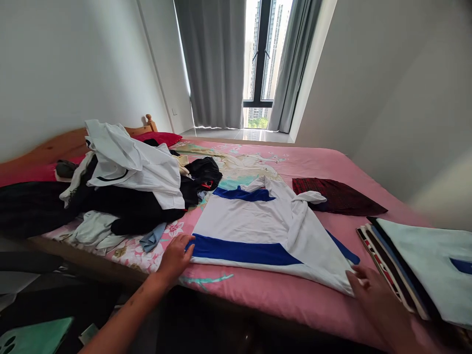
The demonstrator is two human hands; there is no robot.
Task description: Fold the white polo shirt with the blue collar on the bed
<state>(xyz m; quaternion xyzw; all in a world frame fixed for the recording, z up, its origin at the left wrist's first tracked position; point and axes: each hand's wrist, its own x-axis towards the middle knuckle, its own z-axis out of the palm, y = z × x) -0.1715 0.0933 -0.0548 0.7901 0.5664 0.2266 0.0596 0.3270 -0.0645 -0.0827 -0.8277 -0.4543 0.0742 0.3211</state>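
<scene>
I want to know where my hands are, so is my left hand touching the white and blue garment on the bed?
Touching. In the head view the left hand has its fingertips on the near left corner of the white and blue garment.

We count two hands: our left hand [176, 255] and our right hand [372, 295]. One white garment with blue bands [258, 226] lies spread near the bed's [280, 295] front edge. One dark red plaid piece [337, 195] lies beyond it. One folded stack [420, 265] sits at the right edge, one loose heap of clothes [125, 191] at the left, and one red pillow [162, 138] at the head.
</scene>
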